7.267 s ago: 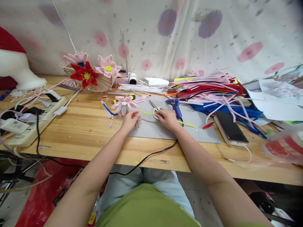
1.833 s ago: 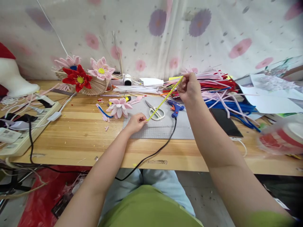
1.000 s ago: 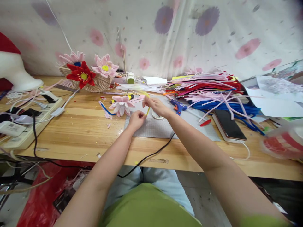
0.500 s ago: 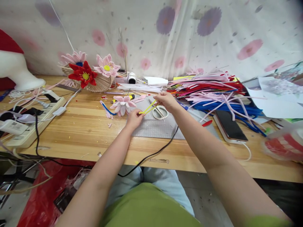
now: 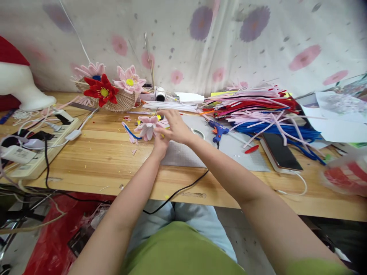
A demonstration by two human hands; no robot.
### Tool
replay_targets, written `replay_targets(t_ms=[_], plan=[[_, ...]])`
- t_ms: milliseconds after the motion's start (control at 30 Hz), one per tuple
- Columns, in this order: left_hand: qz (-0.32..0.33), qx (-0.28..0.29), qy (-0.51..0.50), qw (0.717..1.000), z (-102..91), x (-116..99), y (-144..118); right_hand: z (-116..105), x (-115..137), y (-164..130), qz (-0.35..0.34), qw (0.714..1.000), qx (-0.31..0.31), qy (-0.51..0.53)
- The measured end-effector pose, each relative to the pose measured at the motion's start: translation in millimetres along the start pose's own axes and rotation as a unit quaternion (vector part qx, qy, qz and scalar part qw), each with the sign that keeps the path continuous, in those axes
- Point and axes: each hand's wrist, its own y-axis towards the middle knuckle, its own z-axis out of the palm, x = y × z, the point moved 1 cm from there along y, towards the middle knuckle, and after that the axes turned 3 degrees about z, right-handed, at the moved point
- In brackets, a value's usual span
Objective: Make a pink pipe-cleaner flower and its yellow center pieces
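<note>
My left hand [image 5: 161,146] is closed beside the pink flower, pinching a yellow pipe cleaner [image 5: 163,135] that is mostly hidden by my fingers. Over it reaches my right hand [image 5: 177,126], thumb and fingers apart, the thumb close to the left fingertips. Just left of both hands lies a fuzzy pale pink flower [image 5: 147,128] on the table. White-handled scissors [image 5: 200,133] are partly covered by my right hand. A blue glue gun [image 5: 219,131] rests on the grey cutting mat [image 5: 186,156] to the right.
Pink, red and blue pipe cleaners [image 5: 258,109] are heaped at the back right, near a phone [image 5: 282,152]. Finished flowers, one red [image 5: 101,90], stand at the back left. A power strip [image 5: 43,152] with cords lies left; a black cable [image 5: 183,188] crosses the front edge.
My right hand has moved left from over the scissors to my left hand, and its fingers have spread. The glue gun has come into fuller view. The yellow pipe cleaner is now mostly hidden.
</note>
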Motion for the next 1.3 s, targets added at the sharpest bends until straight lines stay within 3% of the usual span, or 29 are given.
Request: replay_targets(t_ms=[67, 133, 167, 233, 300, 333, 500, 700, 833, 1067, 1300], plan=[[-0.031, -0.027, -0.083, 0.996, -2.1, -2.2, 3.0, -6.3, -8.0, -0.6, 0.061, 0.989, -0.118, 0.071], [-0.057, -0.07, -0.168, 0.982, -4.5, -4.5, 6.5, -7.9, -21.7, -6.2, 0.149, 0.967, -0.17, 0.121], [-0.06, -0.087, -0.198, 0.974, -5.1, -5.8, 8.0, -5.6, -28.4, -11.0, 0.187, 0.962, -0.148, 0.132], [-0.064, -0.112, -0.237, 0.963, -4.6, -8.3, 9.6, 4.6, -37.8, -23.6, 0.232, 0.963, -0.024, 0.135], [-0.072, -0.124, -0.255, 0.956, -2.0, -10.0, 9.1, 18.1, -40.4, -37.5, 0.243, 0.955, 0.11, 0.13], [-0.077, -0.126, -0.257, 0.955, -0.5, -10.5, 8.3, 24.3, -39.7, -43.2, 0.24, 0.951, 0.147, 0.13], [-0.087, -0.106, -0.225, 0.965, 0.5, -8.5, 5.1, 34.1, -38.2, -51.1, 0.225, 0.928, 0.187, 0.232], [-0.089, -0.088, -0.185, 0.975, -10.2, -3.7, 9.1, -6.8, -74.5, -56.9, 0.363, 0.833, 0.135, 0.394], [-0.094, -0.084, -0.173, 0.977, -10.9, -5.4, 9.1, -46.9, -102.9, -69.2, 0.381, 0.792, 0.063, 0.472], [-0.113, -0.056, -0.171, 0.977, -0.3, -0.4, -0.1, -100.2, -126.3, -87.3, 0.33, 0.775, 0.042, 0.537], [-0.091, -0.029, -0.131, 0.987, -2.3, 3.7, -2.1, -109.6, -121.8, -75.2, 0.317, 0.776, -0.001, 0.546]])
